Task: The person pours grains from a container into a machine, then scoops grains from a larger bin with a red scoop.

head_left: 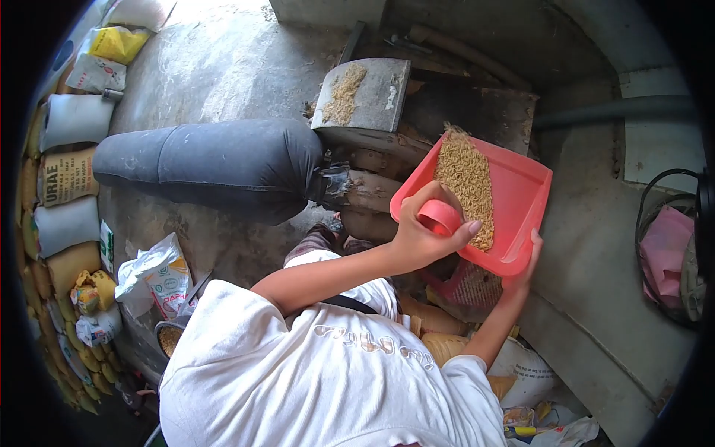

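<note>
A red plastic dustpan [521,194] is held out in front of my body, tilted, with a heap of unhusked rice grains [468,179] along its left side. My left hand [428,231] is wrapped round the dustpan's hollow round handle [441,217]. At the lower right corner my right hand [523,264] grips the rim, with its thumb up along the outer side and the other fingers mostly hidden beneath. Just beyond the dustpan stands a machine with a curved metal cover [372,97], where more grain [344,93] lies scattered.
A long dark cloth bag [216,165] is tied to the machine's outlet at left. Stacked sacks [71,179] line the far left wall. A white printed bag [165,279] and a container of grain [170,339] are at lower left. A red perforated basket [477,287] sits below the dustpan.
</note>
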